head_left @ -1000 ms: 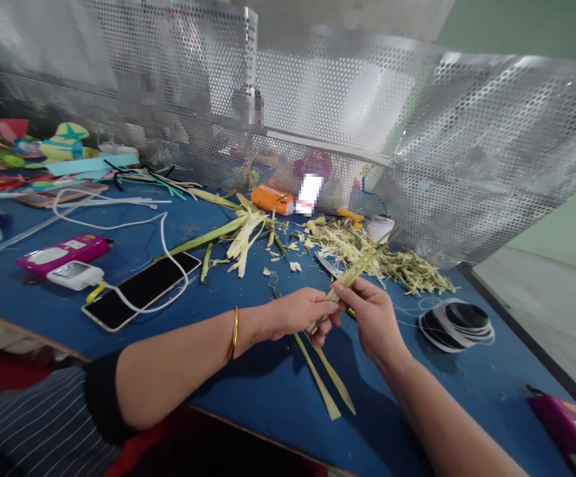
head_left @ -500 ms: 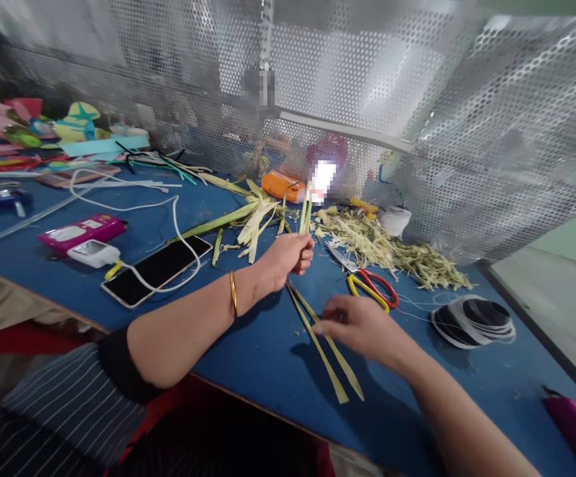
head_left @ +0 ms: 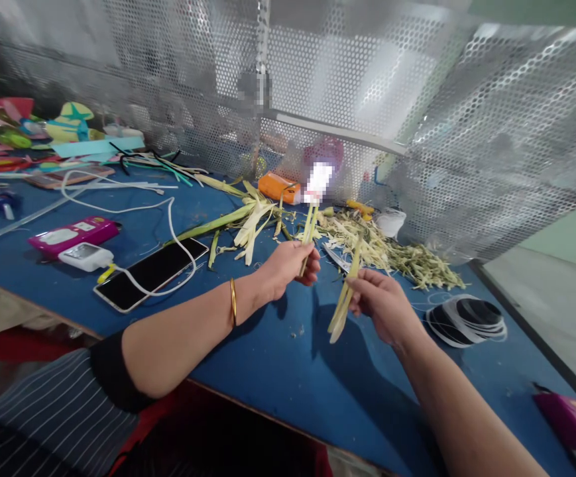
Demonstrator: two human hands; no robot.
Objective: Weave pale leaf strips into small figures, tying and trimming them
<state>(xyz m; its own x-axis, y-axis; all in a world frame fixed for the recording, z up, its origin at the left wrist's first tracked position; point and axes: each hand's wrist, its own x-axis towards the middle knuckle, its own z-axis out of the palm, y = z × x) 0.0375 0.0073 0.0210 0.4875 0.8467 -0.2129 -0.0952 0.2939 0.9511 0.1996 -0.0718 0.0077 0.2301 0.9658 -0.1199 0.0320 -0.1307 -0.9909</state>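
Observation:
My left hand (head_left: 288, 265) is closed on thin green leaf strips (head_left: 309, 225) that stand upright above my fist. My right hand (head_left: 382, 305) is closed on two more pale leaf strips (head_left: 343, 308), lifted off the blue table (head_left: 278, 371) and held slanting, tips hanging down to the left. The two hands are a short way apart above the table's middle. A gold bangle sits on my left wrist.
A heap of leaf trimmings (head_left: 392, 255) lies behind my hands, with scissors partly hidden there. Longer leaves (head_left: 232, 222) lie to the left. A phone (head_left: 151, 273) on a white cable, a pink device (head_left: 73, 233), a tape roll (head_left: 469, 318) and a perforated metal screen (head_left: 466, 146) surround the space.
My right hand has picked the two strips up from the table and raised them. My left hand stays up holding its strips, moved slightly nearer.

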